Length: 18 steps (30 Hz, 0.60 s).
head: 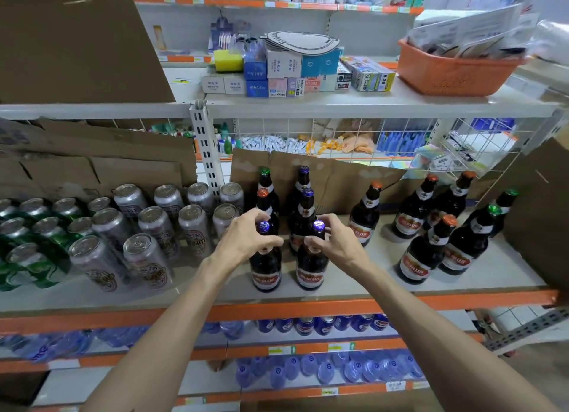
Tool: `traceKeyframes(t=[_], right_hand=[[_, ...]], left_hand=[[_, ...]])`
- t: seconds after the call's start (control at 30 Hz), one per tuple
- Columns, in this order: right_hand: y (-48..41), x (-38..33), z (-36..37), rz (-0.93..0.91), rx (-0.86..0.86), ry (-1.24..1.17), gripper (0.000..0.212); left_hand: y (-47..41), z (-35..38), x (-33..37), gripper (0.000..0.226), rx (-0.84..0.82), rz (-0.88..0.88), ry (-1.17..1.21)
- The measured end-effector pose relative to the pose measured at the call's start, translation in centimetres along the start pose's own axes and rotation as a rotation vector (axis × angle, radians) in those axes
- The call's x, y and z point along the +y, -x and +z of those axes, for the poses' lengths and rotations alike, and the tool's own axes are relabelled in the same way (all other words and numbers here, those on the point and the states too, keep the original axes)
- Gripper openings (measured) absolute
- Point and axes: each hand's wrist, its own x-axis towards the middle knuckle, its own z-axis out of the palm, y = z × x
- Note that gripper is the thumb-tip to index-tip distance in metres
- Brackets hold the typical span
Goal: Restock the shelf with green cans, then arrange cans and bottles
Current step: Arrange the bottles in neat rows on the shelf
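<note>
Two dark glass bottles with purple caps stand side by side at the front of the middle shelf (385, 284). My left hand (246, 237) grips the neck of the left bottle (266, 268). My right hand (334, 237) grips the neck of the right bottle (311, 268). Behind them stand several more dark bottles (303, 196) with purple, orange and green caps. To the left are rows of silver cans (147, 259), and green cans (34, 267) fill the far left. Another group of dark bottles (431, 248) stands at the right.
Brown cardboard sheets (332, 177) lean against the wire back panel. A cardboard box (542, 214) crowds the shelf's right end. An orange basket (446, 73) and small boxes sit on the shelf above. Blue cans and water bottles (323, 371) fill the shelves below.
</note>
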Motion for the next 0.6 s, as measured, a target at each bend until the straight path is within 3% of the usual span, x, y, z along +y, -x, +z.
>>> traceKeyframes(t=[0.1,0.3,0.5,0.6], right_hand=[[0.4,0.2,-1.4,0.004,0.061,-0.007,0.05],[1.6,3.1,-7.6,0.022,0.196,-0.029,0.028],[2.3,9.5,-17.3,0.096,0.487,0.032,0.016],[1.8,12.9,-22.1,0.116,0.541,0.06,0.014]], left_hand=[[-1.1,0.2,3.1,0.05,0.074,0.092,0.039],[-3.7,4.5,11.0,0.017,0.186,0.244,-0.007],[-6.3,11.3,16.8,0.014,0.055,0.245,-0.063],[-7.6,14.4,18.4,0.016,0.044,0.18,-0.073]])
